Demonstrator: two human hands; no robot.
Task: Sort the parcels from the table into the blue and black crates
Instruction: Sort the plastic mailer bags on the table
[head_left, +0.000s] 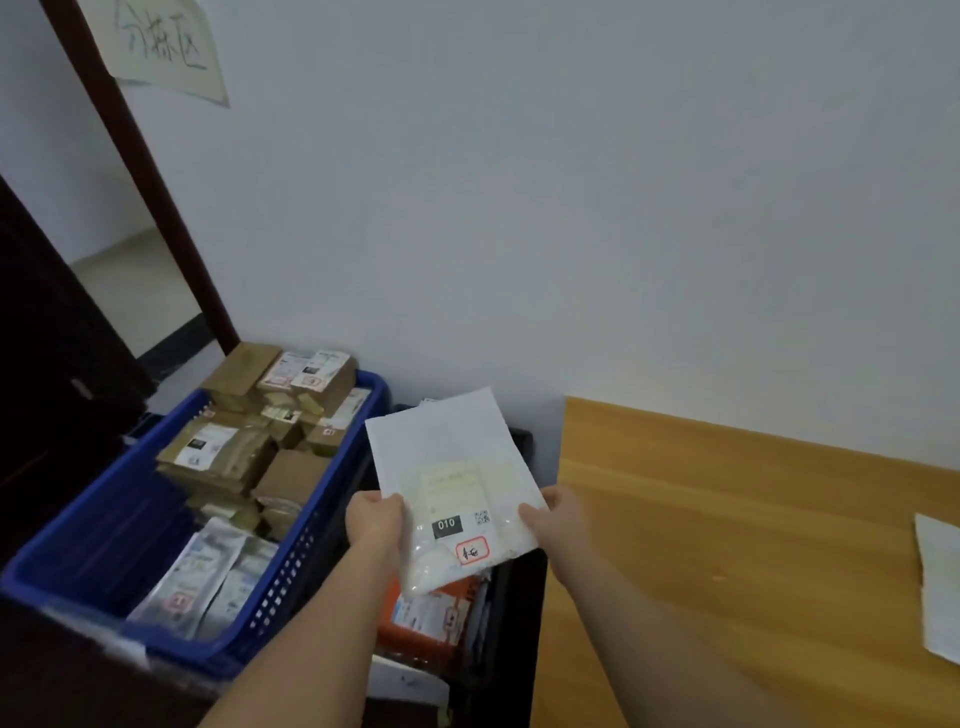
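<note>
Two bare forearms reach forward from the bottom edge of the view, at about six o'clock. The left hand (375, 521) and the right hand (555, 521) together hold a flat white parcel (451, 483), each pinching one lower side edge with thumb on top and fingers curled beneath. The parcel tilts up and away, its label facing the camera, with a black tag reading 010, a small square code and a red-bordered sticker near its lower end.

Directly under the parcel sits the black crate (511, 613), holding an orange packet (435, 618) and other mail that is mostly hidden. The parcel hangs above this crate, not touching it.

At nine o'clock, just beside the black crate, stands the blue crate (291, 551), filled with brown cardboard boxes (228, 457) towards its far end and grey plastic mailers (208, 577) at its near end.

At three o'clock lies the wooden table (727, 545), with a white sheet or parcel (940, 582) at the right edge, partly cut off.

Beyond, a pale wall (571, 208) fills the twelve o'clock area. At eleven o'clock a handwritten paper sign (161, 47) hangs beside a dark door frame (140, 171).
</note>
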